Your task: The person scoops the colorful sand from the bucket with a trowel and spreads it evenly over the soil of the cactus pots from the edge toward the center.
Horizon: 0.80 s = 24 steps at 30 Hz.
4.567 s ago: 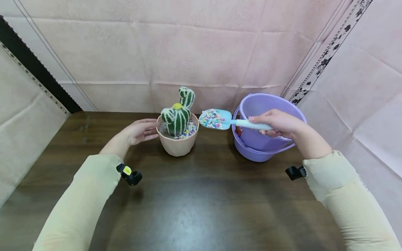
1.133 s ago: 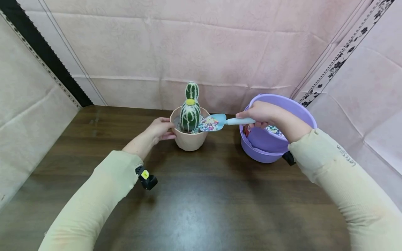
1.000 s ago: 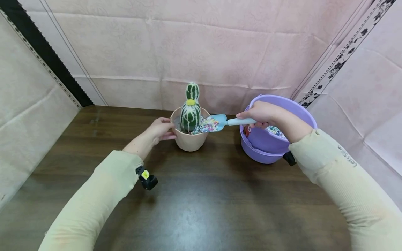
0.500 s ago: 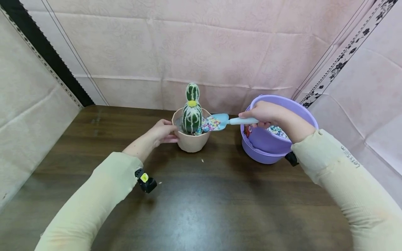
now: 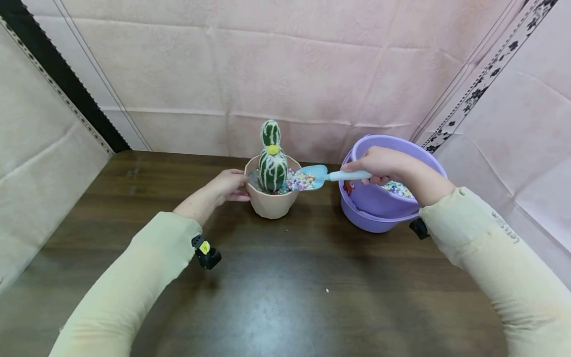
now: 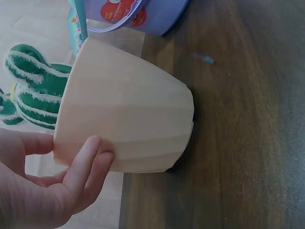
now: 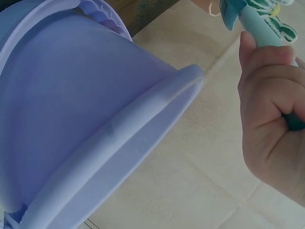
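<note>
Right wrist view gives the clearest look at the right hand [image 7: 271, 105]: its fingers are curled tight round the pale blue handle of a plastic trowel [image 5: 322, 174]. Head view shows what that camera cuts off, the blade reaching over the right rim of a beige faceted flowerpot [image 6: 124, 107] and bearing small pastel pebbles [image 5: 305, 180]; whether blade and rim touch I cannot tell. Left wrist view shows the left hand [image 6: 50, 193] holding the pot near its rim, two fingertips against the outer wall. From above, a green-and-white knitted cactus with a yellow tuft [image 5: 273, 168] stands in the pot, pebbles at its right. Farther right, a tilted purple bucket [image 5: 370, 201] sits in a second purple bucket [image 5: 368, 226]; only head view shows more pebbles inside, while left wrist view catches a red label [image 6: 116, 9] and a blurred blue speck [image 6: 208, 59] against the brown wooden table [image 5: 267, 302].
</note>
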Available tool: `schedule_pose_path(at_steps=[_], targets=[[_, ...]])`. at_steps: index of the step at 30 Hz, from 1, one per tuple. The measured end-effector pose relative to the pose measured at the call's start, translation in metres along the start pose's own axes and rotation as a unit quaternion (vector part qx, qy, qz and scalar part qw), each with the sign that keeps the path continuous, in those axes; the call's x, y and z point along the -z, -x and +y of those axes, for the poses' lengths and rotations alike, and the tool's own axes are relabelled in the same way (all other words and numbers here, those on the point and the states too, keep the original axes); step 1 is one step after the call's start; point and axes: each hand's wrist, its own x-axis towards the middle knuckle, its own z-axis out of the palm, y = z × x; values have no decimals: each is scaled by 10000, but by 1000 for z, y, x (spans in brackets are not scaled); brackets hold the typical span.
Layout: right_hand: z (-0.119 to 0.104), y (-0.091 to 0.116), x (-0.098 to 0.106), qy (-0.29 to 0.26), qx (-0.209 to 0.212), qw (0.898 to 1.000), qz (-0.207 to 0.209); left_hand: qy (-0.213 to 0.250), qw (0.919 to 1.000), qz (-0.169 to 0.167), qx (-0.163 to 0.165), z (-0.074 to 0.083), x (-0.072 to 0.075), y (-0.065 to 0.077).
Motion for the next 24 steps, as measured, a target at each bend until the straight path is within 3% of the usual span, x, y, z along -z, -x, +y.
schedule_pose_path(at_steps=[9, 17, 24], targets=[[-1, -5, 6, -31, 131, 9999, 47, 2, 10000, -7, 55, 0, 0, 2], [-2, -8, 9, -40, -49, 9999, 84, 12, 10000, -23, 37, -2, -1, -3], [2, -5, 9, -9, 36, 10000, -87, 103, 9999, -66, 17, -2, 0, -3]])
